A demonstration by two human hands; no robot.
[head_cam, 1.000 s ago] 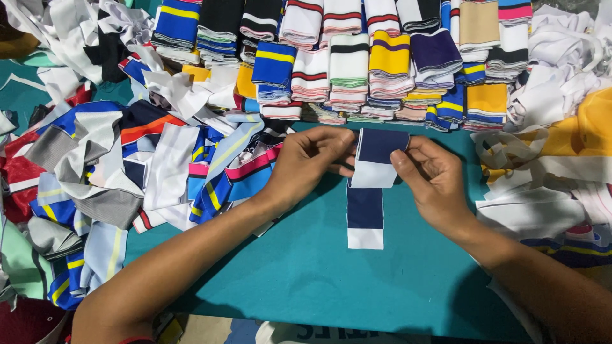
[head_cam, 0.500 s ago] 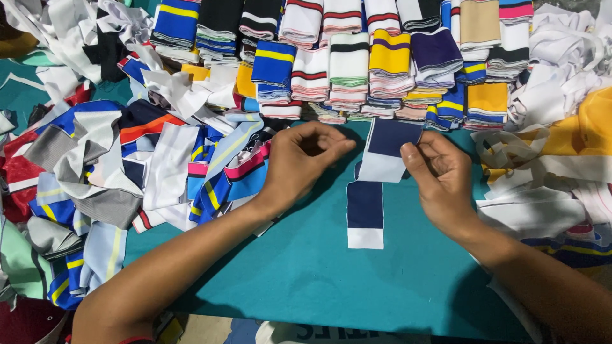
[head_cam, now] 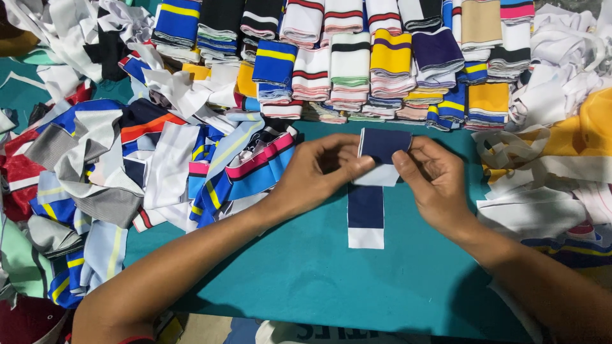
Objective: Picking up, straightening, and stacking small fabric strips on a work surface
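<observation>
My left hand (head_cam: pixel 319 171) and my right hand (head_cam: pixel 433 175) both pinch a folded navy-and-white knit cuff strip (head_cam: pixel 382 156), holding it just above the teal table cover (head_cam: pixel 319 274). The thumbs press on its white lower band from either side. Directly below it a second navy strip with a white end (head_cam: pixel 366 218) lies flat on the teal cover, touched by neither hand.
Neat stacks of folded striped strips (head_cam: pixel 357 57) line the far edge. A loose heap of mixed-colour strips (head_cam: pixel 127 165) fills the left side. White and yellow fabric pieces (head_cam: pixel 561 146) pile up at the right.
The held strip has been turned and squared up between both hands, and the hands have drawn slightly closer together. The strip lying on the cover has not moved.
</observation>
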